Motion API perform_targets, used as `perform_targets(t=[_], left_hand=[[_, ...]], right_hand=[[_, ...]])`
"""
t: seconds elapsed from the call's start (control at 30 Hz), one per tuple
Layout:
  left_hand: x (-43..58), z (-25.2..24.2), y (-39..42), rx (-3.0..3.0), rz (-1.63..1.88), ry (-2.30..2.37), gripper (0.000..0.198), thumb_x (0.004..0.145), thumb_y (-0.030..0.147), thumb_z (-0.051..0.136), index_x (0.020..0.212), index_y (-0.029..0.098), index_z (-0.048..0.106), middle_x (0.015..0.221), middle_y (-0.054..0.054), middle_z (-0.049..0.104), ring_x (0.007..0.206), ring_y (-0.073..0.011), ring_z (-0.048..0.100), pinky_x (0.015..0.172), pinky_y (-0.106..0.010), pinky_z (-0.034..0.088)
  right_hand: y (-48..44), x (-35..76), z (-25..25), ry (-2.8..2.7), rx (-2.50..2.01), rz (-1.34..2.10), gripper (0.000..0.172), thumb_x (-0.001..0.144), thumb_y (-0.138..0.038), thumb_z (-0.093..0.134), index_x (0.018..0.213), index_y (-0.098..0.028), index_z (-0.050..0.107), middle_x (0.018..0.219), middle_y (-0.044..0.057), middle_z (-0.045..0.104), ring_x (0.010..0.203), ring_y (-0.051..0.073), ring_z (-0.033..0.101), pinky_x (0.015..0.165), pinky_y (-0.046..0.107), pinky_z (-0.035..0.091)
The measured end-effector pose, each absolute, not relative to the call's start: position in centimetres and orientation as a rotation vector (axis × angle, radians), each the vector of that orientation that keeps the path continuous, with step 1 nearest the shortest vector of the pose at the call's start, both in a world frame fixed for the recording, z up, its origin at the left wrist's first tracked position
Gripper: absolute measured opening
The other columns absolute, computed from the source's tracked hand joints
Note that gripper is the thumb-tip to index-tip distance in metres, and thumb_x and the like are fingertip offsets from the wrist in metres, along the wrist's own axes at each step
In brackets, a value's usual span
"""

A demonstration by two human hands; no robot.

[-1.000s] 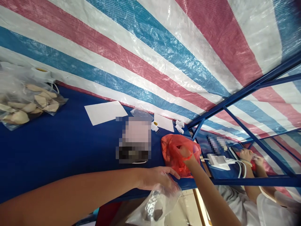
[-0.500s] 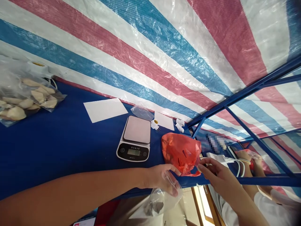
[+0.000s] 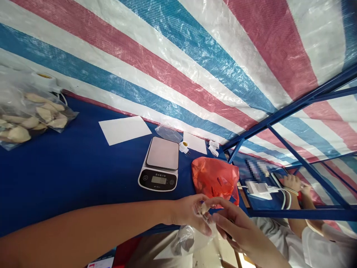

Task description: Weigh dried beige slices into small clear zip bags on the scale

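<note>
My left hand (image 3: 191, 214) grips a clear plastic bag (image 3: 185, 238) near its mouth. The bag hangs below the table edge with something dark and blurred in its lower part. My right hand (image 3: 237, 227) meets the left at the bag's opening, its fingers curled. A small pale piece (image 3: 203, 208) shows at its index fingertip, over the mouth of the bag. Something dark sits partly hidden among the right fingers, too blurred to name. Just behind the hands lies a crumpled red plastic bag (image 3: 213, 176). Left of that stands a digital kitchen scale (image 3: 163, 154).
White paper sheets (image 3: 125, 129), a flat clear bag (image 3: 169, 133) and a white plug (image 3: 184, 147) lie on the blue table (image 3: 83, 163). A bag of pale slices (image 3: 41, 115) is at far left. Blue frame bars (image 3: 301, 214) and another person's hands (image 3: 292, 182) are at right.
My right hand has moved left from beside the red bag to the mouth of the clear bag. The pale piece now shows there. My left hand stays nearly in place.
</note>
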State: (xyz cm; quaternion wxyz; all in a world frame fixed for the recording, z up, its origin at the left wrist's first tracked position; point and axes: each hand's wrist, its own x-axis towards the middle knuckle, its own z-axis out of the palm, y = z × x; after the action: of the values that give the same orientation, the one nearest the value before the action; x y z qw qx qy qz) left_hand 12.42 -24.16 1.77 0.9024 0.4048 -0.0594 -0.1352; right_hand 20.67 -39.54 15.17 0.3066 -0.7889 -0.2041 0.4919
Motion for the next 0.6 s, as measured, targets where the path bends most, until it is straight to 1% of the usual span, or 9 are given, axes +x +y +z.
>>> perform_targets(t=[0.1, 0.17, 0.27, 0.3, 0.37, 0.43, 0.47, 0.53, 0.6], left_hand=[[12.4, 2.0, -23.9, 0.799, -0.336, -0.059, 0.086, 0.041, 0.025, 0.104, 0.113, 0.022, 0.058, 0.094, 0.001, 0.068, 0.086, -0.0139, 0.064, 0.091, -0.038, 0.050], [12.5, 2.1, -23.7, 0.786, -0.382, -0.028, 0.087, 0.045, 0.024, 0.103, 0.121, 0.022, 0.059, 0.098, 0.000, 0.069, 0.087, -0.0145, 0.065, 0.090, -0.037, 0.050], [12.4, 2.1, -23.3, 0.777, -0.428, 0.022, 0.087, 0.044, 0.022, 0.102, 0.121, 0.023, 0.063, 0.101, 0.000, 0.067, 0.088, -0.0156, 0.065, 0.085, -0.034, 0.049], [12.4, 2.1, -23.2, 0.758, -0.439, 0.016, 0.084, 0.045, 0.023, 0.102, 0.121, 0.023, 0.064, 0.103, 0.000, 0.067, 0.089, -0.0159, 0.065, 0.084, -0.033, 0.049], [12.4, 2.3, -22.9, 0.661, -0.428, -0.027, 0.077, 0.055, 0.040, 0.098, 0.122, 0.022, 0.064, 0.106, -0.004, 0.068, 0.093, -0.0176, 0.065, 0.083, -0.032, 0.048], [12.6, 2.2, -22.7, 0.522, -0.384, -0.053, 0.073, 0.070, 0.065, 0.083, 0.123, 0.019, 0.064, 0.110, -0.008, 0.069, 0.097, -0.0200, 0.065, 0.085, -0.033, 0.047], [12.8, 2.1, -22.6, 0.457, -0.363, -0.050, 0.074, 0.076, 0.074, 0.073, 0.122, 0.017, 0.063, 0.112, -0.010, 0.069, 0.099, -0.0213, 0.065, 0.087, -0.034, 0.048], [13.3, 1.6, -22.5, 0.387, -0.334, -0.014, 0.073, 0.079, 0.079, 0.063, 0.116, 0.015, 0.063, 0.110, -0.011, 0.069, 0.098, -0.0229, 0.066, 0.090, -0.037, 0.049], [13.8, 1.1, -22.5, 0.406, -0.332, -0.018, 0.069, 0.079, 0.077, 0.062, 0.111, 0.016, 0.062, 0.106, -0.010, 0.069, 0.097, -0.0240, 0.066, 0.091, -0.039, 0.049]], right_hand=[[-40.6, 20.9, 15.6, -0.654, -2.197, 1.235, 0.054, 0.089, -0.063, 0.068, 0.126, -0.024, 0.067, 0.065, -0.007, 0.044, 0.055, 0.009, 0.037, 0.052, 0.024, 0.027], [-40.8, 20.6, 15.8, -0.815, -2.335, 1.183, 0.042, 0.088, -0.049, 0.071, 0.123, -0.026, 0.072, 0.068, -0.004, 0.049, 0.063, 0.013, 0.045, 0.060, 0.026, 0.033], [-40.4, 19.7, 15.9, -1.117, -2.568, 1.060, 0.019, 0.089, -0.039, 0.067, 0.096, -0.025, 0.078, 0.072, 0.000, 0.060, 0.074, 0.018, 0.055, 0.067, 0.029, 0.037], [-40.2, 19.4, 16.0, -1.193, -2.611, 1.012, 0.019, 0.091, -0.039, 0.064, 0.087, -0.024, 0.076, 0.073, 0.002, 0.063, 0.076, 0.019, 0.057, 0.068, 0.029, 0.038], [-39.9, 19.0, 16.4, -1.263, -2.625, 0.927, 0.030, 0.095, -0.043, 0.059, 0.077, -0.023, 0.072, 0.072, 0.002, 0.064, 0.076, 0.019, 0.058, 0.069, 0.029, 0.040], [-39.7, 18.7, 17.0, -1.242, -2.572, 0.862, 0.036, 0.098, -0.048, 0.057, 0.077, -0.023, 0.072, 0.070, 0.001, 0.063, 0.071, 0.017, 0.057, 0.066, 0.026, 0.041], [-39.7, 18.6, 17.4, -1.226, -2.541, 0.831, 0.038, 0.098, -0.050, 0.056, 0.077, -0.023, 0.072, 0.068, 0.001, 0.062, 0.069, 0.016, 0.057, 0.064, 0.025, 0.042], [-39.8, 18.7, 18.3, -1.212, -2.492, 0.763, 0.039, 0.097, -0.053, 0.059, 0.076, -0.023, 0.074, 0.068, 0.001, 0.063, 0.065, 0.016, 0.057, 0.060, 0.024, 0.044], [-39.8, 19.0, 19.4, -1.202, -2.468, 0.697, 0.037, 0.091, -0.056, 0.066, 0.075, -0.024, 0.075, 0.067, 0.002, 0.064, 0.065, 0.017, 0.059, 0.058, 0.023, 0.046]])
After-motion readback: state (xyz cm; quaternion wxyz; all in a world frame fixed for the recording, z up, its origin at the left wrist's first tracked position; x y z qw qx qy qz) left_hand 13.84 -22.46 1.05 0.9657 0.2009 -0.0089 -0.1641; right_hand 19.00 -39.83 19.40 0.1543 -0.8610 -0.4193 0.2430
